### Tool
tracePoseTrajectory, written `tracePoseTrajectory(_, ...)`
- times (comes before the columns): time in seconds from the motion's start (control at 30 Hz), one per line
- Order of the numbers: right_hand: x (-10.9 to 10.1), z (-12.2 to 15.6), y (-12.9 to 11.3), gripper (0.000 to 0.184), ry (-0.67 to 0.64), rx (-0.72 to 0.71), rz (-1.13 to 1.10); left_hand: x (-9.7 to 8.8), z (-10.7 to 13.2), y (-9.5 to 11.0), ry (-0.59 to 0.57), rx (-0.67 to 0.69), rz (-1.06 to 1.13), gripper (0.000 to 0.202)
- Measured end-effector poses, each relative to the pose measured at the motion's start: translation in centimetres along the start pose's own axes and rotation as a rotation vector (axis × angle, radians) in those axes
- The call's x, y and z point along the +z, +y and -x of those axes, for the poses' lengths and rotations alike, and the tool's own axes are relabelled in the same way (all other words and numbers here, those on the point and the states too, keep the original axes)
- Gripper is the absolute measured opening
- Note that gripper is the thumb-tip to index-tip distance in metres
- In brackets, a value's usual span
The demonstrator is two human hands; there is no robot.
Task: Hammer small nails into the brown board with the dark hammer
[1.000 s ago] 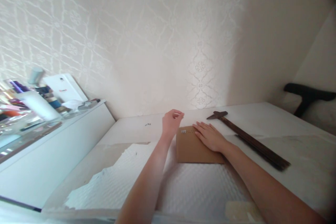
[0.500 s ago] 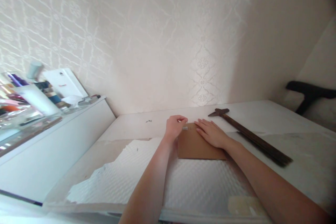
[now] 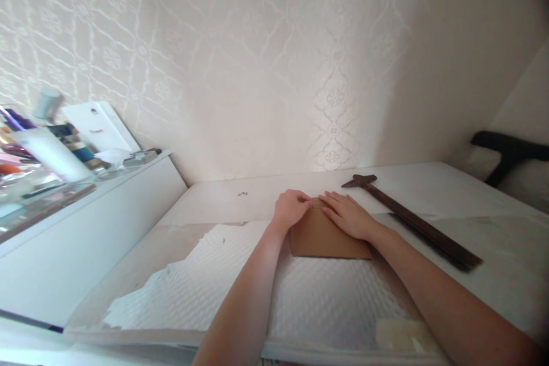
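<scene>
A rectangular piece of brown cardboard (image 3: 328, 240) lies on the white padded sheet, with small dark dots or holes near its far edge. My left hand (image 3: 293, 207) is closed at the far left corner of the cardboard, thumb and fingers pinched together. Whatever is between those fingertips is hidden or too small to name. Resting flat over the far right part of the cardboard is my right hand (image 3: 349, 214), its fingers stretched out. To the right lies a hammer (image 3: 412, 217) with a dark head and a long wooden handle.
Small dark bits, perhaps nails (image 3: 242, 194), lie toward the wall, and another sits on the padded sheet (image 3: 171, 289). A raised cabinet at left bears a white box (image 3: 100, 126), a white tube (image 3: 54, 154) and clutter. A black T-shaped handle (image 3: 508, 146) stands at right.
My left hand has shifted slightly right over the cardboard's far edge, covering a shiny patch that showed there before. My right hand stays flat. The view has shifted slightly.
</scene>
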State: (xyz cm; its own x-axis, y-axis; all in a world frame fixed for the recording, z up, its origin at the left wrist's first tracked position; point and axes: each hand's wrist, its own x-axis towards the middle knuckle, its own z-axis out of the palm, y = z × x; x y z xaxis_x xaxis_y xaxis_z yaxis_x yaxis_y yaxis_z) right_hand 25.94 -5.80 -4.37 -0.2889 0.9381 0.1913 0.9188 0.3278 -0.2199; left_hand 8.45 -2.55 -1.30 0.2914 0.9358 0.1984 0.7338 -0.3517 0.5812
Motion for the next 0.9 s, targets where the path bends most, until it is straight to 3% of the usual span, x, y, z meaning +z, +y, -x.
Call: tracePoseTrajectory(0.9, -0.12, 0.06, -0.12, 0.054, -0.004, 0.009, -0.007, -0.75, 0.18, 0.47, -0.042, -0.02, -0.029, 0.019)
